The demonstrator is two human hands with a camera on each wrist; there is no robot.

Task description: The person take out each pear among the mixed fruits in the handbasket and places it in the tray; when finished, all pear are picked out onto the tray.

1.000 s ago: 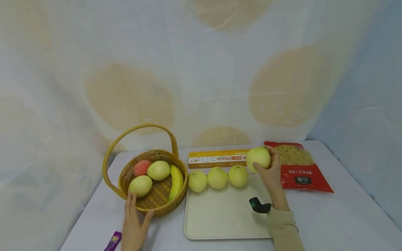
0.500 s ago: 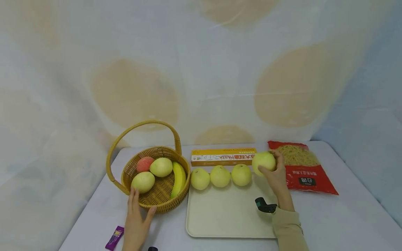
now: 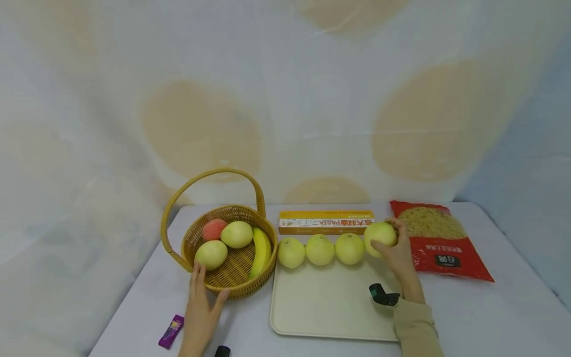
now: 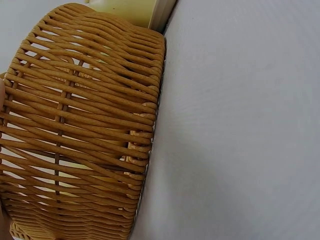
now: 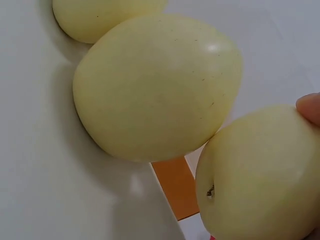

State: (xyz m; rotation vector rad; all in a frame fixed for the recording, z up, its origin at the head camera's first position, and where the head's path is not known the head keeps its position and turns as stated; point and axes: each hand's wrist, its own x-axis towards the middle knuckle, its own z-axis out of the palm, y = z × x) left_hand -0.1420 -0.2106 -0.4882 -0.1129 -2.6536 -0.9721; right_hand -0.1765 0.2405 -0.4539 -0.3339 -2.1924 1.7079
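Observation:
My right hand [image 3: 397, 253] holds a round pale yellow-green fruit [image 3: 379, 238] at the far right corner of a cream tray [image 3: 334, 307], thumb on the near side. Three similar fruits [image 3: 320, 250] stand in a row along the tray's far edge. In the right wrist view, the held fruit [image 5: 260, 175] shows a short stem and meets the edge of the nearest row fruit [image 5: 160, 90]. My left hand [image 3: 202, 310] rests at the near-left rim of a wicker basket [image 3: 243, 290], fingers extended and thumb apart. The left wrist view shows mostly the basket's woven side [image 4: 75, 130].
The basket contains a red fruit [image 3: 214, 229], two oval yellow fruits [image 3: 237, 234] and a banana [image 3: 261, 252]; its handle [image 3: 214, 173] arches above. Behind the tray lies a pasta box [image 3: 325, 223]. A red pasta bag [image 3: 446, 243] lies right, a purple packet [image 3: 171, 331] front left.
My right hand has lowered the round fruit to the right end of the row. The left hand stays at the basket rim. The head view has shifted slightly, moving everything rightward in frame.

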